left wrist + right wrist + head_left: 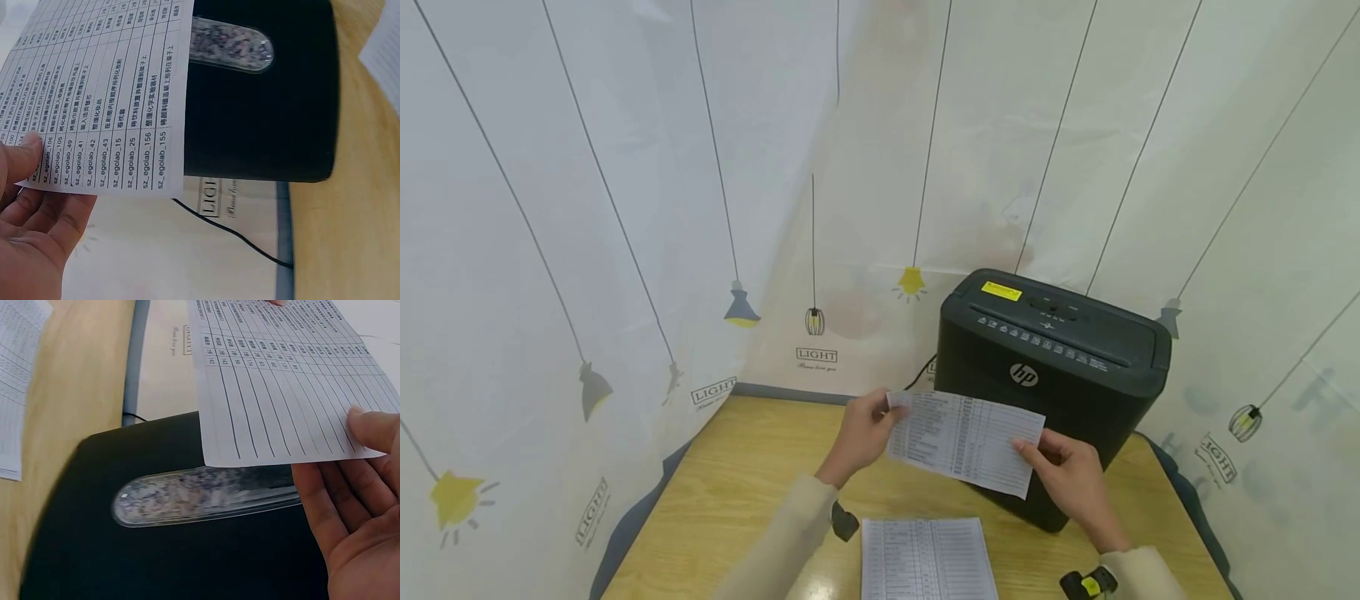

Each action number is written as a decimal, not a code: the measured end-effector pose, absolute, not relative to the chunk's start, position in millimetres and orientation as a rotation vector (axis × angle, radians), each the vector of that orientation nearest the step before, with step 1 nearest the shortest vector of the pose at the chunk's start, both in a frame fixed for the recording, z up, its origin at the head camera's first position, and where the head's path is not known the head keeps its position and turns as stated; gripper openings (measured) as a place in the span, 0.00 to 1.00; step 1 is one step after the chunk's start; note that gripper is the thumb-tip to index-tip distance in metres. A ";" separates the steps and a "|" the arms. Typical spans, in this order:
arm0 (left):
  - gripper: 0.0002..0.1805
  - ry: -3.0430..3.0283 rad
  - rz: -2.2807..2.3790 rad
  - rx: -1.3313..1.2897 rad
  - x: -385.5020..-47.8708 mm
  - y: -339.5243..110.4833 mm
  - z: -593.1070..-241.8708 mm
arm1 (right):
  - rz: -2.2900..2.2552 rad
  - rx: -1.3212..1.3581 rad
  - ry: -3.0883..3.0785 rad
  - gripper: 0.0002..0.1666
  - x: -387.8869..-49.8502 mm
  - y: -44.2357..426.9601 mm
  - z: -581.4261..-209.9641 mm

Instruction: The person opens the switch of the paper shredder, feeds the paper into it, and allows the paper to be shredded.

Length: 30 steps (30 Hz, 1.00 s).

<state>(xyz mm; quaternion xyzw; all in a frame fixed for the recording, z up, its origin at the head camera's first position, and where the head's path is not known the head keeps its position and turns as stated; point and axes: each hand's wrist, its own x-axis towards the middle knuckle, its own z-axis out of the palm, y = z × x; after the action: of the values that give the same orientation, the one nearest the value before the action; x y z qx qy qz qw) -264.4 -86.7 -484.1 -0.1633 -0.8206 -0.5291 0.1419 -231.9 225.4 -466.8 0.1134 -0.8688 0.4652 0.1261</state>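
A printed sheet of paper (962,442) with table rows is held up between both hands, in front of the black HP paper shredder (1097,367). My left hand (863,433) pinches its left end, thumb on top and fingers beneath. At the opposite end, my right hand (1071,475) pinches the sheet the same way. In the left wrist view, the thumb of the left hand (37,212) lies over the printed rows. The right wrist view shows the right hand (356,519) below the paper's edge, near the shredder's window (181,497), behind which shreds are visible.
A stack of printed sheets (928,558) lies on the wooden table (737,483) near its front edge. A black cord (231,232) runs behind the shredder. Patterned sheeting (850,208) hangs around the table's back and sides.
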 end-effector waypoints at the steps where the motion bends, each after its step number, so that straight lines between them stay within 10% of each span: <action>1: 0.06 -2.364 -1.528 -0.481 -266.0 -86.3 -481.2 | 1.354 0.336 -2.524 0.12 -232.3 225.7 -464.2; 30: 0.11 -2.286 -1.424 -0.647 -297.1 -71.5 -396.0 | 1.117 0.468 -2.402 0.15 -238.4 242.5 -388.0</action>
<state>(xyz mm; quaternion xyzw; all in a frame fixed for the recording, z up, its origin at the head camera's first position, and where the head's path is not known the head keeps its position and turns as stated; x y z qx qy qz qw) -297.1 -71.5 -396.0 -0.2297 -0.8110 -0.5054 0.1849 -238.4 242.5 -388.0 0.1695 -0.8702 0.4046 0.2242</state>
